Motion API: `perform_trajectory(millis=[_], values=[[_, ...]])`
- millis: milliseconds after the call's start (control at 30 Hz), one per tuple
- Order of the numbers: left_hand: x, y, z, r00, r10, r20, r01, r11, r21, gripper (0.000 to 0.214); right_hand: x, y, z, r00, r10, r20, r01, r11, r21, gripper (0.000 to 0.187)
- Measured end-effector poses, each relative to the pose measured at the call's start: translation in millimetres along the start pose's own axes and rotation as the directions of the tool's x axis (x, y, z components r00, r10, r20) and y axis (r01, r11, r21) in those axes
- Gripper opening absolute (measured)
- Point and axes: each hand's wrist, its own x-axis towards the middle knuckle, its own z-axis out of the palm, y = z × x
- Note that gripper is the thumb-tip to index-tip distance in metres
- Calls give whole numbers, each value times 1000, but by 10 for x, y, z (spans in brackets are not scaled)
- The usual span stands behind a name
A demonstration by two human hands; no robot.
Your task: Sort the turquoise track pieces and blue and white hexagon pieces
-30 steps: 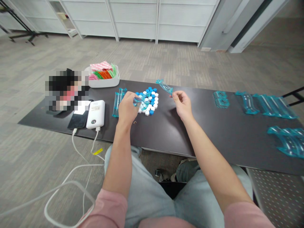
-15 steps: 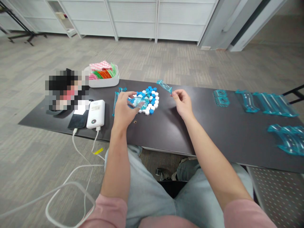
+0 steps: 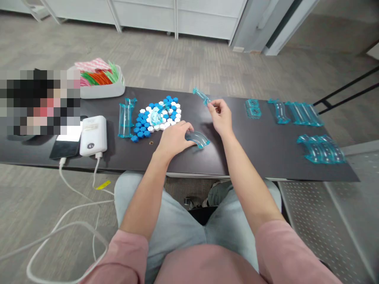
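My left hand [image 3: 177, 138] grips one end of a curved clear-blue plastic track piece [image 3: 199, 139], low over the dark table. Between the fingertips of my right hand [image 3: 220, 116] is the near end of a slim clear-blue plastic piece [image 3: 201, 95], which slants up to the left. Left of both hands lies a patch of blue and white hexagonal pieces [image 3: 142, 126], with another curved clear-blue piece [image 3: 156, 115] on top of it. Straight clear-blue track pieces [image 3: 125, 120] lie beyond the patch on the left.
On the right lie square clear-blue pieces [image 3: 253, 109], a row of track pieces [image 3: 304, 114] and several curved ones [image 3: 321, 149]. A white power bank [image 3: 93, 136] and a phone [image 3: 63, 148] trail cables on the left. Behind them stands a white basket [image 3: 102, 92].
My left hand has moved right, off the hexagon patch, carrying the curved track piece. My right hand still holds the slim piece. The view has turned somewhat to the right.
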Motion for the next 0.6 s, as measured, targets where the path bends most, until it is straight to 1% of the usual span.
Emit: perform_trajectory(millis=[100,200,300,367,433,500,600], values=[[29,-34,66,999,28,26,-27,999,-22,32,-63,-39,-171,999,-46,21,48,995,-89,47],[26,-84,100,999,36,-15,-36,998,-57,39,-106,-51,-319,997,-68,19,70,988,-136,40],[15,-133,107,998,50,-44,-54,995,-85,45,-152,-43,-417,999,-47,-12,44,987,-152,39],[7,-166,99,997,70,-45,-74,993,-93,42,-213,-52,-483,1000,-21,-21,17,985,-172,38],[-2,-204,86,994,95,-53,-101,989,-104,40,-323,-83,-583,1000,9,-5,-10,975,-221,37],[-7,-246,77,990,124,-73,-133,982,-137,44,-483,-130,-735,998,48,48,-30,947,-320,33],[9,-298,76,983,155,-101,-171,970,-172,58,-788,-202,-1064,986,118,121,-37,848,-529,25]])
